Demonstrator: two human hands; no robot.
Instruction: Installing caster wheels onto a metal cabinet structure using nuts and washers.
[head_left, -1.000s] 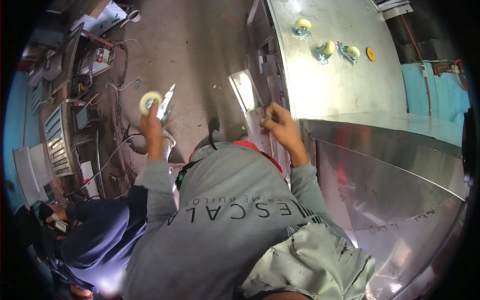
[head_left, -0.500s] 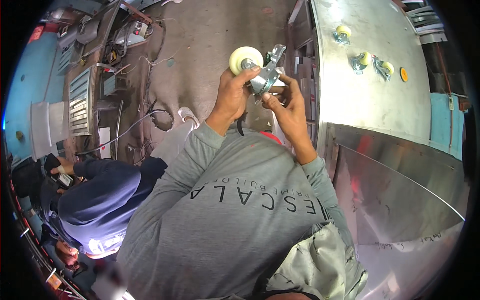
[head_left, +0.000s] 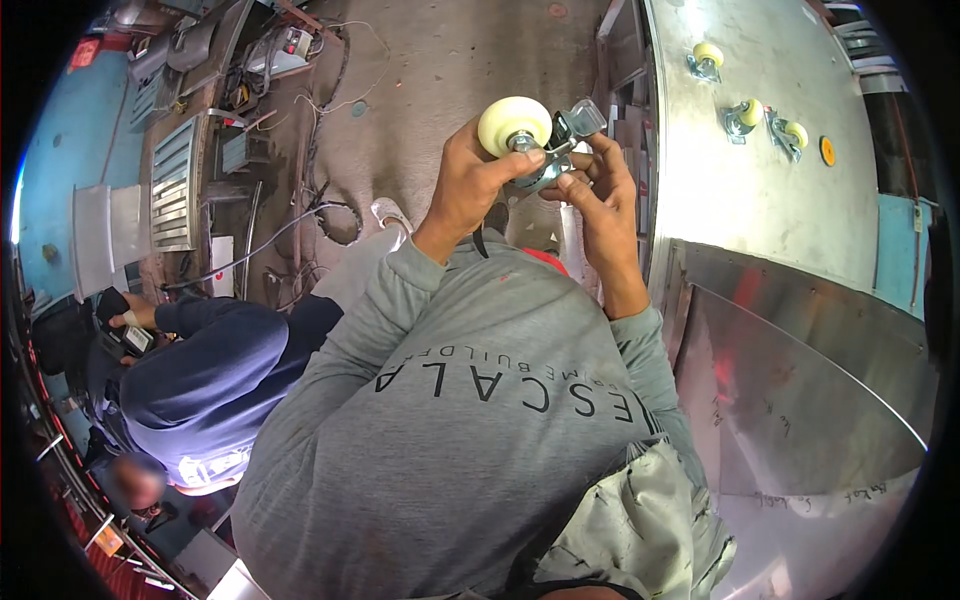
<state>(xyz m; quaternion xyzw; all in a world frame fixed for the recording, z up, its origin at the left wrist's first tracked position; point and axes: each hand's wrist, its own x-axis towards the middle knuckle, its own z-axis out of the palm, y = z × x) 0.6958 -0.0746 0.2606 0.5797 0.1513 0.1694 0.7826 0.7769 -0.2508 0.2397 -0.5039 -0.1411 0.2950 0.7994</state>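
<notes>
A caster wheel (head_left: 514,124) with a cream-coloured tread and a shiny metal bracket is held up in front of my chest. My left hand (head_left: 470,180) grips it from the left, with the thumb across the hub below the wheel. From the other side, my right hand (head_left: 605,195) pinches the metal bracket between thumb and fingers. A flat brake-like lever (head_left: 584,118) juts out at the bracket's upper right. The fingers hide part of the bracket's underside.
On the metal table (head_left: 750,200) to the right lie several similar casters (head_left: 706,62) and a yellow-orange disc (head_left: 827,151). A co-worker (head_left: 220,380) in dark clothing is at the left. Cables (head_left: 335,220) lie on the floor beside a cluttered bench.
Between the two frames the caster has turned in my hands, so its bracket and lever show differently. Both hands sit slightly further right in the picture.
</notes>
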